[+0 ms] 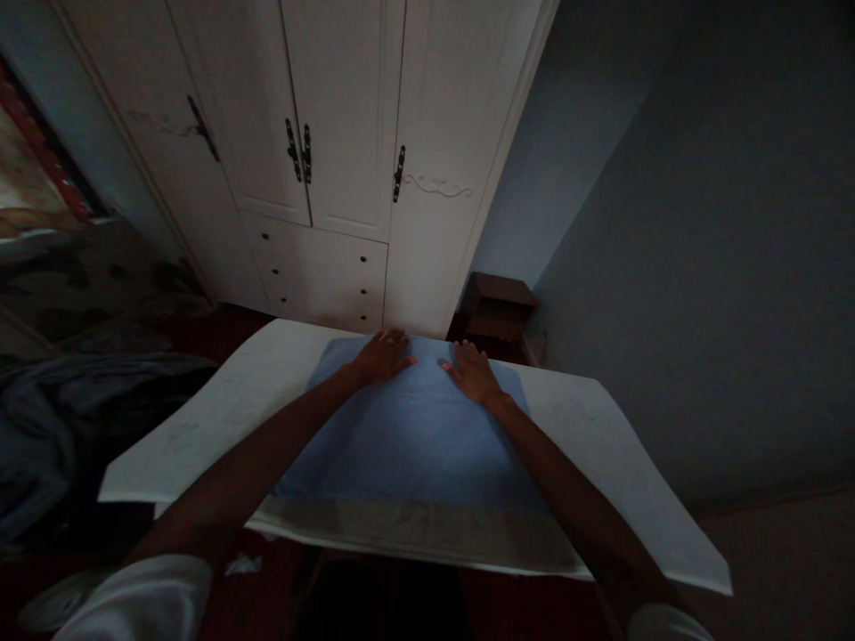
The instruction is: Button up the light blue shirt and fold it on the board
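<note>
A blue cloth lies spread out flat across the middle of a white table. Near the cloth's far edge, on its left part, my left hand rests palm down with the fingers stretched out. To the right of it, my right hand also lies flat on the cloth, fingers spread. A strip of bare fabric separates the two hands. Both forearms reach forward over the cloth, and they cover parts of its left and right sides.
Beyond the table stands a white wardrobe with dark handles and small drawers. A brown nightstand sits at the far right by the grey wall. Dark, rumpled fabric is heaped at the left. A crumpled white scrap lies on the floor.
</note>
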{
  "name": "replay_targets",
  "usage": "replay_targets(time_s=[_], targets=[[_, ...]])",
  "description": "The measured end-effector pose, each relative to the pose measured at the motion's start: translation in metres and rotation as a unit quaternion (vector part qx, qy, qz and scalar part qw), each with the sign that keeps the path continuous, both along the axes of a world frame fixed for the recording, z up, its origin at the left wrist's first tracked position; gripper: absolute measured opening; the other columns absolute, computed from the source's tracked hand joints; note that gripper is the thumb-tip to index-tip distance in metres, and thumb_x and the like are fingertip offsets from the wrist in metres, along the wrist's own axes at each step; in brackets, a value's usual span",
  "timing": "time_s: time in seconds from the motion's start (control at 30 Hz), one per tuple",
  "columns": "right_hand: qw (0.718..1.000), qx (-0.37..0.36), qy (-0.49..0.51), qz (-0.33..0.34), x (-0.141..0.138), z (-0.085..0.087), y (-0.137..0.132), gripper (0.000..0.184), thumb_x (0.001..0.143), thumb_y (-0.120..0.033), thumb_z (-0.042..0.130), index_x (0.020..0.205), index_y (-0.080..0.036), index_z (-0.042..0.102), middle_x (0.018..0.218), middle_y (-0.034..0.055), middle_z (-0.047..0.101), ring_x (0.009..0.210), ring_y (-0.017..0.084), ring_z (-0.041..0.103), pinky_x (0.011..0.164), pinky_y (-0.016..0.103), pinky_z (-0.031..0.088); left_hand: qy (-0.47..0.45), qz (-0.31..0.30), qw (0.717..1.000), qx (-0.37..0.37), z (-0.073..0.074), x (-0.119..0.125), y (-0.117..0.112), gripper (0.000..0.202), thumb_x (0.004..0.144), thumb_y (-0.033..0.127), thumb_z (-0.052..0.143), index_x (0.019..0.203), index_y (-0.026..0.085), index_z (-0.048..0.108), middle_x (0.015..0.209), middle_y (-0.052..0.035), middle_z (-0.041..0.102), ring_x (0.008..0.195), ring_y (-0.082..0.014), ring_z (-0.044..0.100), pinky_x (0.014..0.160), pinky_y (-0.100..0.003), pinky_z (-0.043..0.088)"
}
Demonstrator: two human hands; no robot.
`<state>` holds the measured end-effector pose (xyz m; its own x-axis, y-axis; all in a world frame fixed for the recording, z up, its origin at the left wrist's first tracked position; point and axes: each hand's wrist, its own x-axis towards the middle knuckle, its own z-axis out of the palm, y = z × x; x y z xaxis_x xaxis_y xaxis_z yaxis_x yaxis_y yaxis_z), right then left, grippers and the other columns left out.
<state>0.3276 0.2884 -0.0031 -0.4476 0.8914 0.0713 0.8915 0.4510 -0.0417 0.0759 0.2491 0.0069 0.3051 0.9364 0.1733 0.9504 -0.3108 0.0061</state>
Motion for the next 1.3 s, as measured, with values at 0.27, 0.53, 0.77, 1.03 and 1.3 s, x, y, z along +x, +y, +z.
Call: replay_targets(time_s=[0.27, 0.53, 0.77, 1.03, 1.3], targets=[[0.999, -0.016, 0.023, 0.025, -0.033, -0.021, 0.016, 0.07, 0.098, -0.058, 0.015, 0.15, -0.013, 0.032, 0.159, 0.0146, 0.021, 0.146, 0.031, 0.018, 0.116, 0.046, 0.017, -0.02, 0.019, 0.999, -0.03, -0.033, 0.026, 0.02, 0.067, 0.094, 0.061, 0.023, 0.145, 0.019, 0.04, 0.153, -0.0144, 0.035, 0.145, -0.0274, 0.025, 0.117, -0.051, 0.015], [0.998, -0.026, 0.041, 0.034, -0.025, -0.034, 0.023, 0.071, 0.098, -0.059, 0.012, 0.152, -0.016, 0.027, 0.16, 0.0113, 0.018, 0.147, 0.028, 0.015, 0.117, 0.042, 0.016, -0.05, 0.005, 0.999, -0.015, -0.052, 0.018, 0.023, 0.066, 0.096, 0.058, 0.019, 0.146, 0.021, 0.037, 0.154, -0.0115, 0.034, 0.145, -0.0266, 0.024, 0.117, -0.05, 0.018], [0.998, -0.04, 0.036, 0.017, -0.027, -0.032, 0.02, 0.071, 0.098, -0.06, 0.012, 0.153, -0.017, 0.024, 0.161, 0.0126, 0.008, 0.148, 0.027, 0.009, 0.117, 0.042, 0.013, -0.049, 0.007, 0.999, -0.018, -0.052, 0.017, 0.025, 0.066, 0.095, 0.06, 0.023, 0.147, 0.021, 0.037, 0.156, -0.0122, 0.031, 0.145, -0.0271, 0.023, 0.117, -0.049, 0.018], [0.999, -0.037, 0.033, 0.012, -0.027, -0.036, 0.021, 0.07, 0.098, -0.06, 0.013, 0.153, -0.018, 0.024, 0.161, 0.0138, 0.011, 0.148, 0.028, 0.011, 0.117, 0.042, 0.012, -0.068, 0.064, 0.996, -0.013, -0.048, 0.019, 0.023, 0.077, 0.092, 0.066, 0.02, 0.147, 0.015, 0.036, 0.156, -0.0169, 0.028, 0.145, -0.0328, 0.021, 0.116, -0.046, 0.019], [0.998, -0.048, 0.035, 0.004, -0.027, -0.032, 0.021, 0.072, 0.097, -0.062, 0.01, 0.152, -0.019, 0.027, 0.16, 0.0119, 0.016, 0.148, 0.025, 0.014, 0.117, 0.041, 0.014, -0.076, 0.07, 0.995, -0.015, -0.05, 0.017, 0.027, 0.073, 0.092, 0.066, 0.018, 0.145, 0.02, 0.039, 0.154, -0.0117, 0.034, 0.142, -0.0294, 0.03, 0.115, -0.042, 0.02]])
